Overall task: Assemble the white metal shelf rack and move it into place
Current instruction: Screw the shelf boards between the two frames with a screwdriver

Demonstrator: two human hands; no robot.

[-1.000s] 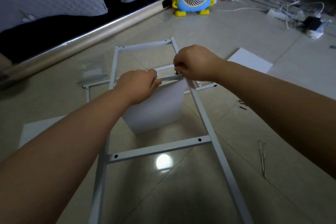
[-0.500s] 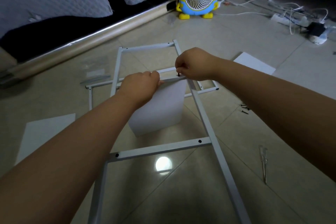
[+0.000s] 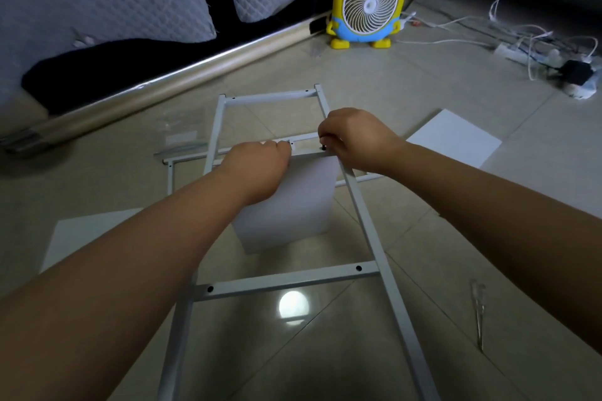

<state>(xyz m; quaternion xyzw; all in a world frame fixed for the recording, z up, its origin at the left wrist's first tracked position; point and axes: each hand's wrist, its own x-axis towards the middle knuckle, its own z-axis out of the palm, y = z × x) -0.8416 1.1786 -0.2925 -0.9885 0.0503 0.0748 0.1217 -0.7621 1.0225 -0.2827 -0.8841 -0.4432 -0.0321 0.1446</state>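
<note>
Gripping shelf panel (image 3: 293,205) — left hand (image 3: 257,166), right hand (image 3: 355,137) pinching screw (image 3: 324,147)

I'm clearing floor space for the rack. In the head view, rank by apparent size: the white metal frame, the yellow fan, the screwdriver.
Largest to smallest:
1. white metal frame
2. yellow fan, though it stands farther off, so it looks smaller than it is
3. screwdriver, thin, and nearer the camera

The white ladder-like frame (image 3: 286,280) stretches away over the floor, two long rails joined by crossbars with dark holes. A white shelf panel (image 3: 293,205) hangs from its middle crossbar, where a dark screw (image 3: 324,147) sits at the right end
</note>
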